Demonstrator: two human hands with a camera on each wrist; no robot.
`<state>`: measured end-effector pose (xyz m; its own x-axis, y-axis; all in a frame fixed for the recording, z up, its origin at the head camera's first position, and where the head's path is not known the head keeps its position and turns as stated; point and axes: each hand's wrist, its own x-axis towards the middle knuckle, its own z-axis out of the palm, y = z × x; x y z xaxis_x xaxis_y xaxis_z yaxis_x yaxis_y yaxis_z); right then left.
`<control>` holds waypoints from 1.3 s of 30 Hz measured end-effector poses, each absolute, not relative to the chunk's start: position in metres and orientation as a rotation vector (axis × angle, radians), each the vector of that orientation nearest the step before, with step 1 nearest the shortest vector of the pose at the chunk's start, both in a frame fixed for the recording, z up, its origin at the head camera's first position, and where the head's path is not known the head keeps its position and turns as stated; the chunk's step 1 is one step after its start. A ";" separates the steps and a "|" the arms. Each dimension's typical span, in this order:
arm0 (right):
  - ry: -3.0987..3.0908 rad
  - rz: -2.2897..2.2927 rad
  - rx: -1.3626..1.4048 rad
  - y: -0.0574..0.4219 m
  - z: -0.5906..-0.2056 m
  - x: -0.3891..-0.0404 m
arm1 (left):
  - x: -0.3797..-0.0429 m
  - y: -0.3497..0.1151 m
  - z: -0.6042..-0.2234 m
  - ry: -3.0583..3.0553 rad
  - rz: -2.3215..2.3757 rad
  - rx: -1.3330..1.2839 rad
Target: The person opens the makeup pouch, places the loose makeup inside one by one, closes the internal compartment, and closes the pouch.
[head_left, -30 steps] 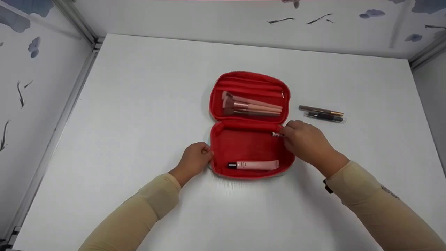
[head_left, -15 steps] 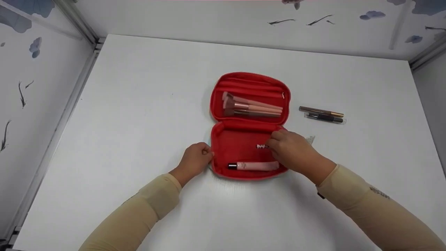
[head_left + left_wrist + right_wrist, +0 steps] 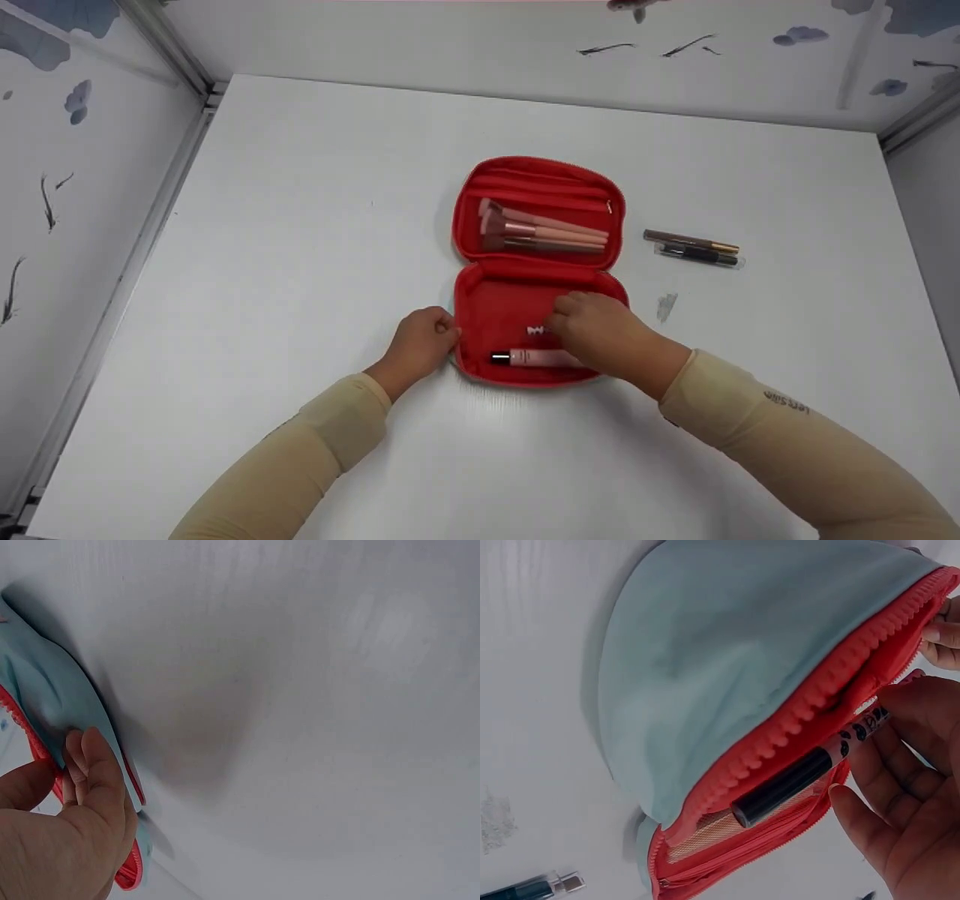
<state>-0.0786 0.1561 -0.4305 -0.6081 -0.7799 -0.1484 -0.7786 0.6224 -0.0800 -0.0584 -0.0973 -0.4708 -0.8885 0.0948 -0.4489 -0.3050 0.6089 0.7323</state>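
Observation:
A red-lined makeup bag (image 3: 469, 300), pale blue outside, lies unzipped and spread flat. My left hand (image 3: 421, 341) pinches the rim of its near half on the left side; thumb and fingers meet on that edge in the left wrist view. Over the same half, my right hand (image 3: 604, 334) holds a slim makeup tube (image 3: 787, 784) with a black cap and a pink, black-patterned body. Only its patterned end shows past the fingers in the head view. Below it in the bag lies a pink squeeze tube (image 3: 536, 358) with a black cap, partly covered by the right hand.
Several makeup brushes (image 3: 555, 232) lie in the bag's far half. Right of the bag, a brown cosmetic pencil (image 3: 686, 241) and a black pen in clear wrap (image 3: 701, 256) lie on the white table (image 3: 300, 225). A grey smudge (image 3: 666, 306) marks the tabletop.
My right hand has moved left and nearer from the bag's right rim to over the near half, carrying the slim makeup tube. The left hand has kept its place.

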 end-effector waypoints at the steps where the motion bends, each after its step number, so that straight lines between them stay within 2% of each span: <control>1: 2.658 -0.001 -1.297 0.154 -0.430 -0.079 | -0.058 -0.097 -0.471 2.384 1.208 -0.174; 39: 2.368 0.018 -1.062 0.124 -0.442 -0.088 | -0.059 -0.098 -0.472 2.403 1.205 -0.152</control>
<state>-0.0881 0.1244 -0.4419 -0.5441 -0.6890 -0.4788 -0.6962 0.6892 -0.2007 -0.0587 -0.0978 -0.4716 -0.8948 0.0989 -0.4354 -0.2898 0.6132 0.7349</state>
